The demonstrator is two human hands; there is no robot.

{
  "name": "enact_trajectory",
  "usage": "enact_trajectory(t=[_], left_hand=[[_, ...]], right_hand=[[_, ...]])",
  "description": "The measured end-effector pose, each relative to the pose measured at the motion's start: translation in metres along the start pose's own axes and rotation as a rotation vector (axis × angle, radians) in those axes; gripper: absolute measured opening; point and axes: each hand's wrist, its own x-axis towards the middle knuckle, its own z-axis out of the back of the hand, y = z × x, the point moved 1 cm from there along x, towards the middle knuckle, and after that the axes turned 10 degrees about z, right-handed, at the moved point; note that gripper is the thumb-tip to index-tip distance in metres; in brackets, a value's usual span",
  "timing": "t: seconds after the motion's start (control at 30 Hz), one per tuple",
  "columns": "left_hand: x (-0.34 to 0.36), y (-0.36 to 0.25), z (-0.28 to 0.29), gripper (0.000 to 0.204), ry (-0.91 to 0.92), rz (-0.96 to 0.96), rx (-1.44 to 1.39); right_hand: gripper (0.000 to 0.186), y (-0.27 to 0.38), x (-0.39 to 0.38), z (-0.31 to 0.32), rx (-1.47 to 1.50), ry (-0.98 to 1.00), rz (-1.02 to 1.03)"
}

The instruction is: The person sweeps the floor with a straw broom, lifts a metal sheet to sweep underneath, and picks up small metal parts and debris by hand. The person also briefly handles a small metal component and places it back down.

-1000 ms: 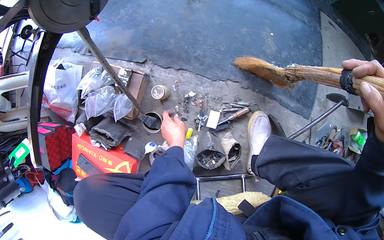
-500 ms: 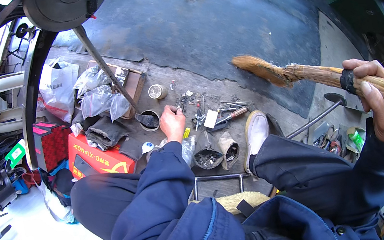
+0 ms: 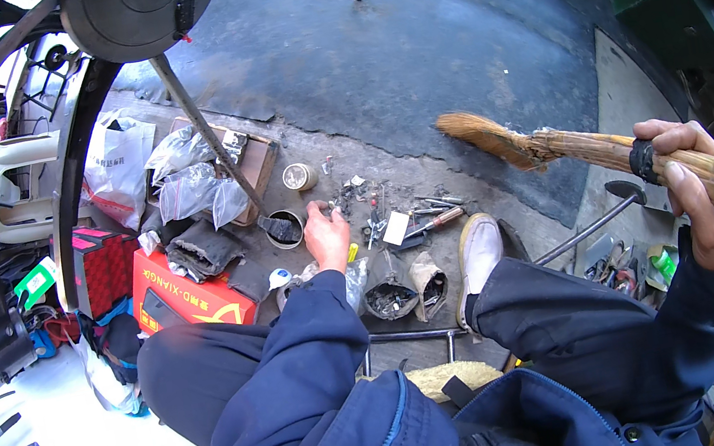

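Clenched around the straw broom (image 3: 608,153), the right hand (image 3: 692,184) gripped its bundled handle at about three o'clock, beside a black band; the bristle tip pointed toward eleven o'clock over the dark pavement (image 3: 442,51). At centre, the left hand (image 3: 326,235) reached down to the ground with fingers curled loosely among scattered small metal parts (image 3: 374,211); whether its grip held anything could not be told. Just at nine o'clock of that hand sat a small round tin (image 3: 285,230), with another tin (image 3: 299,176) beyond it. A red box (image 3: 191,296) lay at eight o'clock, and a white shoe (image 3: 477,258) rested at four o'clock.
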Motion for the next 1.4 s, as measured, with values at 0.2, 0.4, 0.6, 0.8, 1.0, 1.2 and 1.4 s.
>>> enact_trajectory(t=[0.2, 0.4, 0.6, 0.8, 1.0, 1.2, 1.4], left_hand=[[0.005, -0.008, -0.004, 0.020, -0.024, 0.021, 0.056], [0.004, -0.008, -0.004, 0.016, 0.044, 0.018, -0.026], [0.000, -0.007, 0.006, 0.018, 0.099, -0.037, -0.199], [0.002, -0.005, 0.017, 0.024, 0.319, 0.211, -0.505], [0.002, 0.014, 0.017, 0.012, 0.165, 0.226, -0.405], [0.006, 0.011, 0.004, 0.018, 0.013, 0.058, -0.143], [0.012, -0.008, -0.006, 0.020, -0.092, -0.013, -0.048]], right_hand=[[0.032, -0.002, 0.003, 0.001, -0.043, 0.005, 0.007], [0.032, 0.001, 0.006, -0.001, -0.033, 0.013, 0.019], [0.031, 0.006, 0.003, -0.005, 0.037, -0.018, 0.001], [0.025, 0.004, 0.002, -0.007, 0.154, -0.029, 0.038], [0.023, 0.004, -0.001, -0.003, 0.151, -0.029, 0.055], [0.024, 0.004, 0.000, -0.006, 0.140, -0.022, 0.084], [0.028, 0.002, 0.001, -0.001, 0.017, 0.010, 0.041]])
